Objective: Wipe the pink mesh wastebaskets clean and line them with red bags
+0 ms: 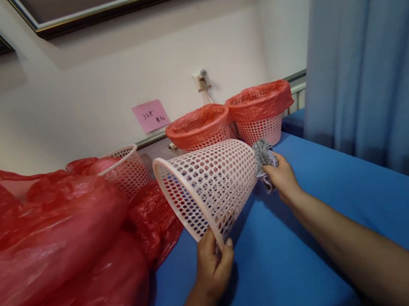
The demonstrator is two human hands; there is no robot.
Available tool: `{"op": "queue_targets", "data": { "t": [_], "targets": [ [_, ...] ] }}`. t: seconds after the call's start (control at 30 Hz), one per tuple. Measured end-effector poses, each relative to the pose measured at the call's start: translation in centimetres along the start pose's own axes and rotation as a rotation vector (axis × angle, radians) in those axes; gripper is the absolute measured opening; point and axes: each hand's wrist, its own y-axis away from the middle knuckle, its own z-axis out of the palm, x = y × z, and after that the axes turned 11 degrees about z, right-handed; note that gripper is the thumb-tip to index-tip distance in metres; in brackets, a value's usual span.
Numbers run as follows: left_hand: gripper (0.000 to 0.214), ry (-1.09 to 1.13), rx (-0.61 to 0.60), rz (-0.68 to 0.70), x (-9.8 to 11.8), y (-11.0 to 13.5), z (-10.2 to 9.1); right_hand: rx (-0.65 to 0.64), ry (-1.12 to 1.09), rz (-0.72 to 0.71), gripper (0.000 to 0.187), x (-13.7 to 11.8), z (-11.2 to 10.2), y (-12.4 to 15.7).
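A pale pink perforated plastic wastebasket (218,179) is tilted on its side above the blue surface, its open mouth facing left. My left hand (213,268) grips its rim from below, thumb and fingers closed on the edge. In my right hand (281,174) is a bunched grey cloth (263,156), pressed against the basket's base at the right. Part of the cloth is hidden by my fingers.
Large red plastic bags (50,260) are heaped at the left. Another pink basket (132,172) stands behind them. Two baskets with red liners (199,122) stand along the wall. A blue curtain (367,55) hangs at the right over the blue-covered surface (351,197).
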Motion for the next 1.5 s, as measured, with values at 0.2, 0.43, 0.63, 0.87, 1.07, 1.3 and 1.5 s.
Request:
{"op": "queue_targets", "data": {
  "t": [0.2, 0.43, 0.63, 0.87, 1.07, 1.3, 1.5],
  "targets": [
    [0.044, -0.079, 0.013, 0.021, -0.5, 0.4, 0.0, -0.307, 0.134, -0.876, 0.06, -2.0, -1.0, 8.6],
    [0.035, -0.146, -0.102, 0.091, -1.2, -0.1, 0.4, -0.491, 0.133, -1.166, 0.066, -2.6, -1.6, 11.7],
    [0.075, -0.045, -0.109, 0.035, -0.5, -0.8, 0.8, 0.049, 0.152, -0.374, 0.052, -0.7, -0.8, 1.6],
    [0.085, -0.109, -0.16, 0.059, -0.9, -0.6, 0.6, 0.035, 0.062, -0.213, 0.055, -0.3, -0.4, 0.3],
    [0.087, -0.157, -0.282, 0.104, -0.6, -0.9, 1.0, -0.353, 0.137, -1.049, 0.064, -2.7, -1.6, 9.4],
    [0.089, -0.186, -0.385, 0.086, -0.9, -0.8, 0.7, -0.317, 0.102, -1.033, 0.062, -2.4, -1.5, 8.9],
    [0.087, -0.246, -0.458, 0.01, -1.5, -0.4, 0.7, 0.035, -0.057, -0.019, 0.057, -1.1, -0.6, 0.0]
  ]
}}
